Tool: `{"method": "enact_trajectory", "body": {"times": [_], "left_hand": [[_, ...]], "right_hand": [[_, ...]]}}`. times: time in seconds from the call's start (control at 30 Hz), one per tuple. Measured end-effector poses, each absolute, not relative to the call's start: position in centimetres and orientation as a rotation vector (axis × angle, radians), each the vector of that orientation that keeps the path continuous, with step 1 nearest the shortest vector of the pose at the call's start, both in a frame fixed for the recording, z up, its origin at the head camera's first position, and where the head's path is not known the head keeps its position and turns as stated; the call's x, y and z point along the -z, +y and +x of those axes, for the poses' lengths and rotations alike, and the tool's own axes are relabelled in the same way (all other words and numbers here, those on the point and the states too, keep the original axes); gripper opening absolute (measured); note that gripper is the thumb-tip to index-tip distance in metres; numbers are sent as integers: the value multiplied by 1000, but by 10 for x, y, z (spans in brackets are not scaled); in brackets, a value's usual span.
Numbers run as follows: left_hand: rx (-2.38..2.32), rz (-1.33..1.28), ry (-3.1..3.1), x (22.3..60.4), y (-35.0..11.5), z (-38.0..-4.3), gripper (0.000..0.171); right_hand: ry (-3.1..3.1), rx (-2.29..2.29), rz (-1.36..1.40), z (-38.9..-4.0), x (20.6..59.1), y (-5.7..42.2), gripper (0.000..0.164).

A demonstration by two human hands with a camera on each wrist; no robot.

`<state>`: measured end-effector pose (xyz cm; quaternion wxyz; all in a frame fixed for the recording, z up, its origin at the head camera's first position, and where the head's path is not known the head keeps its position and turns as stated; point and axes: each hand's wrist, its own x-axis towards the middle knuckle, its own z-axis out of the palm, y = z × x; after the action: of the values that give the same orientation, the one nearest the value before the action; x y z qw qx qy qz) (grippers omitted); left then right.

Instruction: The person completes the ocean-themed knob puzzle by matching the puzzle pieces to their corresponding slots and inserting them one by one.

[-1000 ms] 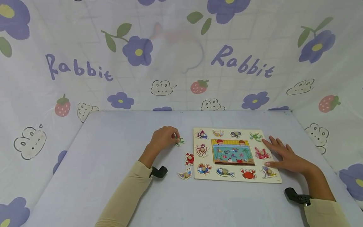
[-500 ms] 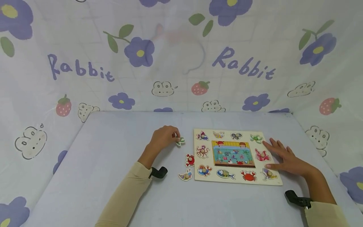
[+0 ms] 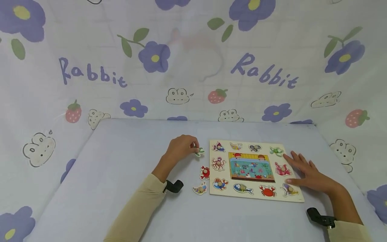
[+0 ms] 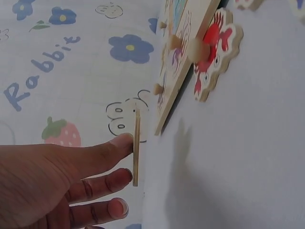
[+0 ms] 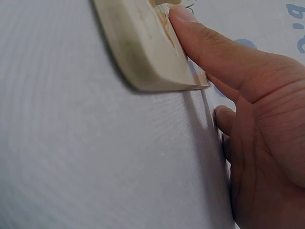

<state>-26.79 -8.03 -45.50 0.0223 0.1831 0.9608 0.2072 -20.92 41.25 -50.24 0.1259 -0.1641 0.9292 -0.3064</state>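
My left hand pinches a small green puzzle piece between thumb and fingers, left of the wooden peg puzzle board. In the left wrist view, that piece stands edge-on, held up off the table; its printed face is hidden there. A red crab piece and a snail piece lie beside the board's left edge. My right hand rests its thumb and index finger on the board's right edge, fingers spread. In the right wrist view the thumb touches the board near its corner.
Several knobbed pieces sit in the board, among them an octopus and a fish. Its green turtle and red crab pictures show no knobs. The white table meets a patterned curtain at the back.
The head view has shifted, so everything sits a little further right and lower. Both hands keep nearly the same place by the board; the left still holds the green piece.
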Motion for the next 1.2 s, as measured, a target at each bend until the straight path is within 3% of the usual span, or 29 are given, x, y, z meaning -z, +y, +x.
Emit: {"method": "enact_trajectory", "body": {"times": [1.2], "left_hand": [[-458,898,2924,422,46,-270,16]], "right_hand": [[2719,905,-511,-208,504,419,99]]}}
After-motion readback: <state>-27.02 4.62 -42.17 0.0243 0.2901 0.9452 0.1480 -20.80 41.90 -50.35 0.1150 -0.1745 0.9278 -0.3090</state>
